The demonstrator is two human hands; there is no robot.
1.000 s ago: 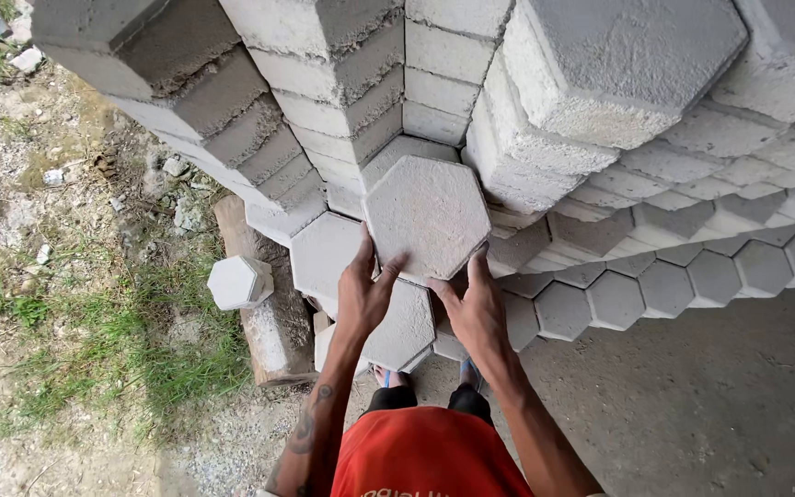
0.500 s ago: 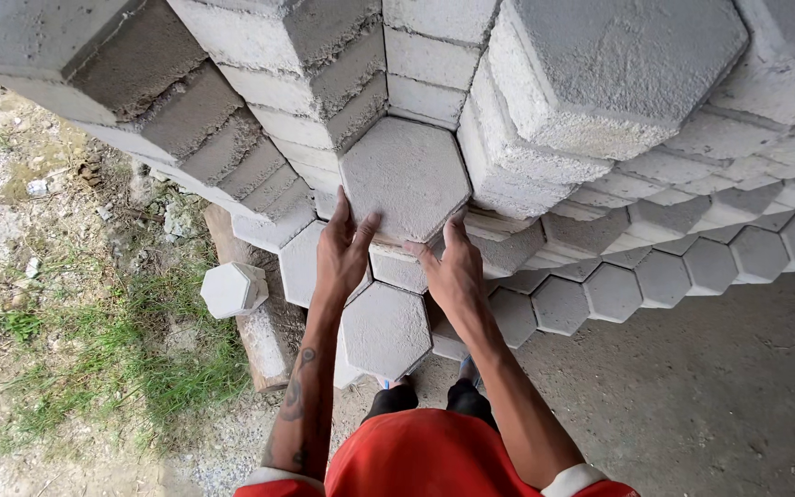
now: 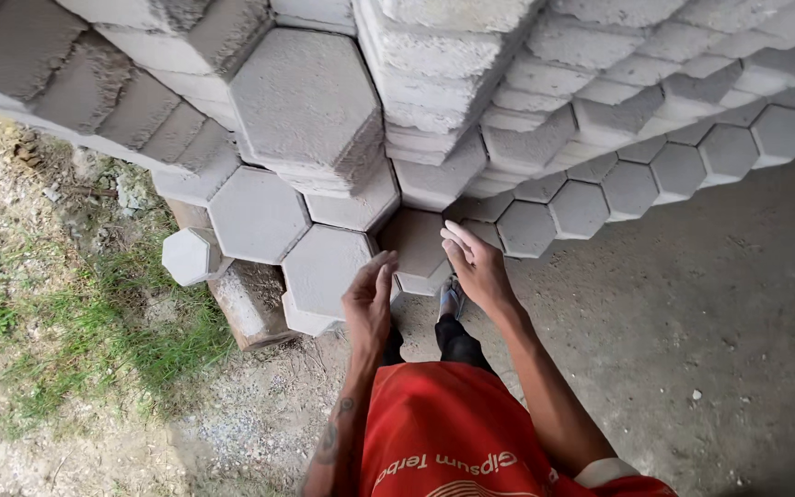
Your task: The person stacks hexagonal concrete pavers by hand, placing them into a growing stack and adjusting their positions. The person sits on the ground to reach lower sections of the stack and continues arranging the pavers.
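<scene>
Hexagonal paving block (image 3: pixel 307 109), grey concrete, one of many. Location: top of a tall stack (image 3: pixel 471 101) of like blocks, flat face up, above and ahead of both hands. Lower blocks (image 3: pixel 326 269) sit in front of the left hand (image 3: pixel 370 304); rows of the same blocks (image 3: pixel 600 198) run off to the right over the concrete floor (image 3: pixel 692 313). Left hand: fingers loosely spread, holding nothing, just beside a lower block's edge. Right hand (image 3: pixel 478 267): fingers open, empty, near the stack's foot. Handling, as judged: heavy, stiff, rough enough not to slip, corners liable to chip. Best taken with both hands on opposite side faces. Grass (image 3: pixel 66 322) lies left.
</scene>
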